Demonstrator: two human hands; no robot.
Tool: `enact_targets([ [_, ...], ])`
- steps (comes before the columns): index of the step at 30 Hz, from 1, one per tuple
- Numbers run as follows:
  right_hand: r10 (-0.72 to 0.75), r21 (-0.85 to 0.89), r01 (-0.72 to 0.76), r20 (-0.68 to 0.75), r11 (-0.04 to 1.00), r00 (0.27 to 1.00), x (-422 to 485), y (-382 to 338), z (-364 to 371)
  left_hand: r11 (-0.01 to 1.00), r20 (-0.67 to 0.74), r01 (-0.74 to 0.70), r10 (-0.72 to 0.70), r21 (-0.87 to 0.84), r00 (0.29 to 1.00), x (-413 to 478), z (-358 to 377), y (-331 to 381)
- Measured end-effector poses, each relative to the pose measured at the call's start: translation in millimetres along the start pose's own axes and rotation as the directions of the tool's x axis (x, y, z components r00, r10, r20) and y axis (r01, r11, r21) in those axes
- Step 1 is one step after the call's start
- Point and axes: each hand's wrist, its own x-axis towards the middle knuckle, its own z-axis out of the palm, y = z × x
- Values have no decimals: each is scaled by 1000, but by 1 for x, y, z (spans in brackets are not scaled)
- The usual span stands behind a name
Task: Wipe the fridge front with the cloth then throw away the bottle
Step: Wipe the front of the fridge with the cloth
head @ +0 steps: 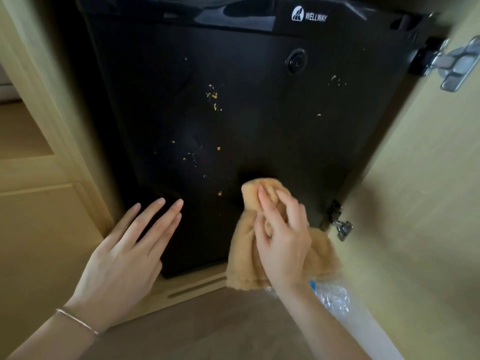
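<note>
Your right hand [281,240] is clamped on the tan cloth [262,203], fingers curled over a bunched fold of it, and it presses the cloth against the lower part of the black fridge front [233,113], toward its right edge. The top of the cloth sits flat on the door just above your fingertips, while the rest of it hangs down below your palm past the bottom edge of the door.

Your left hand [124,253] is spread flat, fingers apart and holding nothing, at the lower left corner of the fridge front, its fingertips over the dark surface and its heel over the pale wooden cabinet frame [39,178]. A thin bracelet [78,322] circles that wrist.

Yellow crumbs [213,96] are scattered over the door: 1 cluster near the middle, a smaller one near the right edge below the round lock [296,61], and stray specks lower down, just left of the cloth. A white WELLWAY logo [309,15] sits at the top of the door.

The clear plastic bottle [335,300] lies on the floor [194,333] just below the cloth, beside your right wrist and close to the open cabinet door [420,203] at the right; part of it is hidden by your forearm. 2 metal hinges [457,63] show on that cabinet door
</note>
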Motion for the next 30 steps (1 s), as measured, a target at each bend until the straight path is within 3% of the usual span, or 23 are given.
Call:
enact_targets([
  [3, 77, 41, -73, -90, 996, 993, 30, -19, 5, 1000, -11, -19, 19, 12, 1000, -1, 2, -3],
  [7, 8, -41, -2, 135, 999, 991, -19, -11, 19, 999, -13, -36, 36, 8, 999, -4, 5, -4],
  [10, 82, -36, -75, 248, 997, 965, -51, -3, 16, 999, -1, -50, 50, 17, 999, -4, 3, -5],
  [15, 143, 77, -140, -34, 987, 989, -4, -35, 12, 999, 19, -50, 50, 2, 999, -6, -4, -8],
  [18, 142, 55, -140, -39, 989, 989, 7, -50, 24, 999, 17, -32, 32, 17, 999, -10, -6, -11],
  [21, -70, -32, 73, 92, 997, 993, -22, -40, 33, 997, 12, -32, 32, 71, 999, -13, -7, -11],
  [23, -120, -40, 127, 146, 991, 982, -36, -30, 33, 994, 10, -31, 30, 109, 1000, -12, -7, -12],
  [28, -17, 22, 19, -88, 1000, 996, -10, -52, 30, 982, 3, -9, 9, 189, 1000, -16, -9, -12],
  [30, -15, 12, 16, -111, 1000, 994, -1, -65, 37, 972, 5, -5, 4, 234, 1000, -18, -10, -14],
])
